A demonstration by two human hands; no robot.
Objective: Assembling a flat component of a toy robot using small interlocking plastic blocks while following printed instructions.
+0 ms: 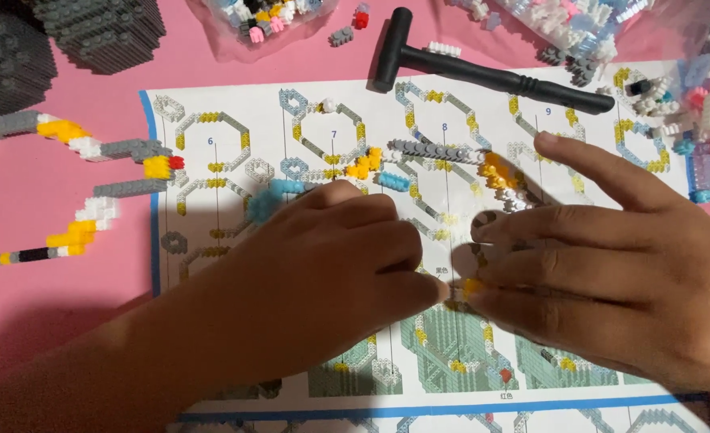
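The left hand [331, 265] and the right hand [604, 273] met over the middle of the printed paper instruction sheet with the blue border [210, 160], which lay flat on the pink table surface [50, 289]. Between their fingertips sat a small yellow plastic micro-brick [471, 285], pinched against what appeared to be a short grey piece; the contact itself was largely hidden. The left hand was curled nearly closed, its fingertips pressing toward the brick. The right hand was mostly extended, its index finger lifted and spread away, its lower fingers bearing on the brick. Such a brick was judged very light, rigid and smooth, liable to slip or spring loose, and best gripped by its flat side faces with fingertip pressure only. Just above the hands, a partly assembled strip of grey, yellow and blue bricks [435, 152] rested on the sheet. A black plastic mallet [483, 74] lay across the sheet's top edge. A finished grey, yellow and white brick chain [74, 200] lay to the left, dark grey block masses [50, 40] at upper left, and clear bags of loose pastel bricks [580, 32] along the top.
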